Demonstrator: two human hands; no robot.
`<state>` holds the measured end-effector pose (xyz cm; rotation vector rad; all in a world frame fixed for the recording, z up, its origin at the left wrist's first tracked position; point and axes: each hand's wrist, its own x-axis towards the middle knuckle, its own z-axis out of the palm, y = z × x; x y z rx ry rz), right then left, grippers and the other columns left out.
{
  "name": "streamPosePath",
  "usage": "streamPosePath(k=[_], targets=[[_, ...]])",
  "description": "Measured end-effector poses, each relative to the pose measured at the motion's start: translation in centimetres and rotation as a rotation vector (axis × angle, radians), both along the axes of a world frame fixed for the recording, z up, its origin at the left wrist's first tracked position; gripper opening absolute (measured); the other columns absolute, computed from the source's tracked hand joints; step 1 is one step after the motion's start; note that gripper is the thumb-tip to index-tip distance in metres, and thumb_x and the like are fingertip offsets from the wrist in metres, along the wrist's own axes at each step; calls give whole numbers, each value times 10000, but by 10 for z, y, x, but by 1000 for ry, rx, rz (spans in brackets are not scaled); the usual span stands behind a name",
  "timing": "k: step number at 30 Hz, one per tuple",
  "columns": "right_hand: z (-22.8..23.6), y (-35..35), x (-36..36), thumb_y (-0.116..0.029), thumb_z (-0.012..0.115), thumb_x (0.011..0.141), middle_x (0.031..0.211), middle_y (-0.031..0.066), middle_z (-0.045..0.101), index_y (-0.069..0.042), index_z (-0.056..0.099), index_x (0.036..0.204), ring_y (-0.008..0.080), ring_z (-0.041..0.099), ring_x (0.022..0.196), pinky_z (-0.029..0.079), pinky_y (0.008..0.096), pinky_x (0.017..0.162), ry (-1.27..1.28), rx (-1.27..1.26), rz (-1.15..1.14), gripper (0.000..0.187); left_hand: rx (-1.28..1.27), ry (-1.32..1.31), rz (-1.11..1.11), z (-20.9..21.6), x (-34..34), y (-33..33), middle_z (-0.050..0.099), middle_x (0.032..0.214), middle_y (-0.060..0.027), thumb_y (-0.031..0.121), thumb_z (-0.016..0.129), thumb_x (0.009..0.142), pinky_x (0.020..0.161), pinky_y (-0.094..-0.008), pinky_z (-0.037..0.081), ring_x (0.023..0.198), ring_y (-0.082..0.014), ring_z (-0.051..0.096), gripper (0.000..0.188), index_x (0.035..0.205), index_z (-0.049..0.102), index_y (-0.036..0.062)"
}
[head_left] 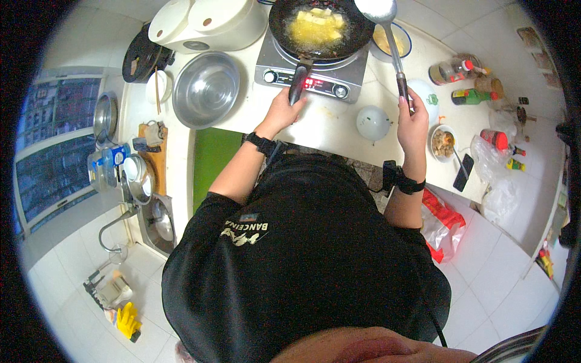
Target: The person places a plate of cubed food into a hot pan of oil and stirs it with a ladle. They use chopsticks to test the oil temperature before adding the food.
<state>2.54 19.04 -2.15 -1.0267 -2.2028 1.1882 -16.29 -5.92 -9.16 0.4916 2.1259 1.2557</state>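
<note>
My left hand (284,113) is closed on the black handle of a dark wok (279,29) that sits on a silver induction cooker (357,71). Pale yellow pieces (319,22) lie in bubbling, foamy oil in the wok. Raised to the right of the wok, a metal ladle (390,37) is gripped by its dark handle in my right hand (413,124). Its round head is up at the top edge, over the rim of a blue-edged bowl (409,45) with something yellowish inside. A small white bowl (372,123) stands on the counter between my hands.
A large steel basin (206,91) stands left of the cooker, near a white double-lidded container (227,24). To the right are a plate (428,97), a bowl of chopped food with a spoon (443,143), a phone (463,173), a green bottle (473,97) and jars. The sink (158,225) is at left.
</note>
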Motion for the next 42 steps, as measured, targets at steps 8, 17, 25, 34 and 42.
streamPosePath(k=[8, 17, 25, 34, 42], targets=[[-2, 4, 0, -193, 607, 964, 896, 136, 682, -11, 615, 1265, 187, 627, 785, 499, 323, 745, -4, -35, -26, 351, -13, -102, 7, 28, 18, -26, 542, 610, -5, 295, 679, 940, 421, -260, 420, 457, -102, 531, 384, 1076, 527, -31], [-3, 6, -3, -180, 601, 982, 854, 34, 605, -18, 596, 1305, 96, 518, 702, 427, 253, 631, 45, -16, 0, 361, 19, -45, 21, -14, 2, -1, 568, 622, -38, 276, 688, 930, 448, -281, 462, 474, -125, 562, 392, 1113, 532, -32], [-1, 7, 0, -200, 607, 974, 908, 116, 675, -22, 609, 1285, 159, 588, 733, 486, 299, 695, 5, -60, -38, 359, -89, -107, -19, 39, 12, -31, 563, 668, -7, 297, 688, 936, 452, -260, 448, 493, -98, 547, 412, 1119, 527, -35], [-9, 8, 1, -167, 608, 976, 890, 67, 646, -14, 604, 1288, 107, 555, 728, 457, 261, 665, 90, -36, -22, 348, -5, -205, 7, 25, 15, -21, 543, 667, 6, 267, 676, 945, 440, -255, 436, 496, -88, 536, 370, 1109, 497, -12], [-2, 6, 3, -180, 617, 968, 900, 110, 670, -11, 610, 1272, 146, 592, 761, 489, 291, 710, -5, -56, -41, 348, -55, -161, -11, 22, 12, -18, 555, 704, -4, 275, 700, 931, 458, -252, 460, 521, -90, 554, 408, 1131, 494, -14]])
